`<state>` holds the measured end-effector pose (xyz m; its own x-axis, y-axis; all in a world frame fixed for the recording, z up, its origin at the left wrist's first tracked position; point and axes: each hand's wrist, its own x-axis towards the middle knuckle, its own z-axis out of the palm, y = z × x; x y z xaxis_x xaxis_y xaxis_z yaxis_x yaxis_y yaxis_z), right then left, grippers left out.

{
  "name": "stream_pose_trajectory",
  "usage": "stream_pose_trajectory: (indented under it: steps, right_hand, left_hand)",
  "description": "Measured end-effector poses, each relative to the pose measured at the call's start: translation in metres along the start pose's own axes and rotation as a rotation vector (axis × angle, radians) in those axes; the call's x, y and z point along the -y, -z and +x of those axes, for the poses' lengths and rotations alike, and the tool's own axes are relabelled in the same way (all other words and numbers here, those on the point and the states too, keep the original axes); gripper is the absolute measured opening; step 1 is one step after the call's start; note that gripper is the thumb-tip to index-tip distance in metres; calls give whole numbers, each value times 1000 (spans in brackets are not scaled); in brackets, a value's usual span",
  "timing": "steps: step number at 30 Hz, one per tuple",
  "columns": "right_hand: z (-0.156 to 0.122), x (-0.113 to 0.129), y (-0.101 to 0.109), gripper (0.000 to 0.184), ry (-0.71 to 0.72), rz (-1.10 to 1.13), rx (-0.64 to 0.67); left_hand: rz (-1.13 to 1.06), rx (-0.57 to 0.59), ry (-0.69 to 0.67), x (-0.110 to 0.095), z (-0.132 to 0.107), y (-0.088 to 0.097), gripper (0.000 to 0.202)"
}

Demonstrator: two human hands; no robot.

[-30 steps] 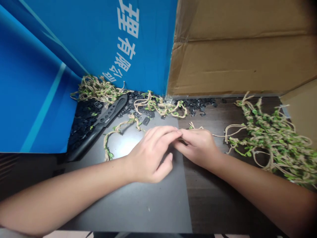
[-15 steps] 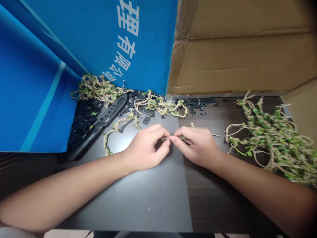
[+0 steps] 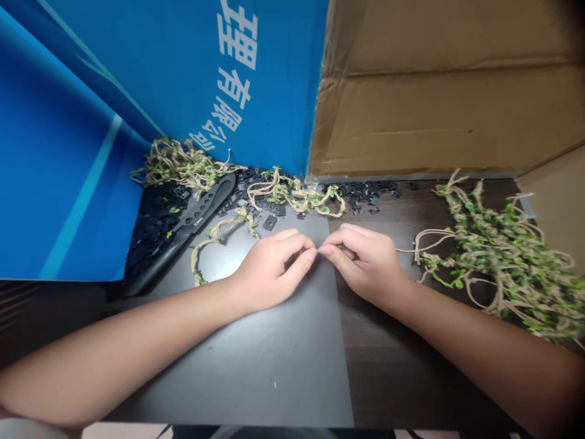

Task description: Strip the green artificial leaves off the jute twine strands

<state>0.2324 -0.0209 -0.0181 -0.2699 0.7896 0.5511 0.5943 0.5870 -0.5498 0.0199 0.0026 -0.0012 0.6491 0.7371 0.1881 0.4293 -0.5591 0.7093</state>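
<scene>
My left hand (image 3: 269,271) and my right hand (image 3: 363,259) meet fingertip to fingertip over the dark mat (image 3: 256,353), both pinched closed. Between the fingertips a short bit of jute twine with green leaves barely shows; most of it is hidden in my right hand. A thin twine strand (image 3: 414,249) runs from my right hand toward the pile of leafy twine (image 3: 498,262) on the right. A curved leafy twine piece (image 3: 214,241) lies just left of my left hand.
A black knife (image 3: 192,222) lies at the left among several small black plastic pieces (image 3: 155,222). More leafy twine (image 3: 292,195) sits at the back by a blue board (image 3: 137,91) and a cardboard wall (image 3: 448,97). A dark wooden table (image 3: 411,378) extends right.
My left hand went from stretched fingers laid over the right hand to a pinch at the fingertips. The twine end that stuck up behind my right hand is now hidden.
</scene>
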Motion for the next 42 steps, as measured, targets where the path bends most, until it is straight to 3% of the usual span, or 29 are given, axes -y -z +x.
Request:
stream_pose_trajectory:
  steps: [8, 19, 25, 30, 36, 42]
  right_hand:
    - [-1, 1, 0, 12, 28, 136, 59]
    - [1, -5, -5, 21, 8, 131, 47]
    - [-1, -5, -5, 14, -25, 96, 69]
    - [-2, -4, -3, 15, -29, 62, 40]
    - [1, 0, 1, 10, -41, 50, -56]
    - [1, 3, 5, 7, -28, 59, -67]
  left_hand:
    - [29, -47, -7, 0, -1, -1, 15]
    - [58, -89, 59, 1, 0, -1, 25]
    - [75, -194, -122, -1, 0, 1, 22]
    - [-28, -171, -183, 0, 0, -1, 15]
    - [-104, -75, -76, 0, 1, 0, 19]
    - [-66, -3, -37, -3, 2, 0, 27]
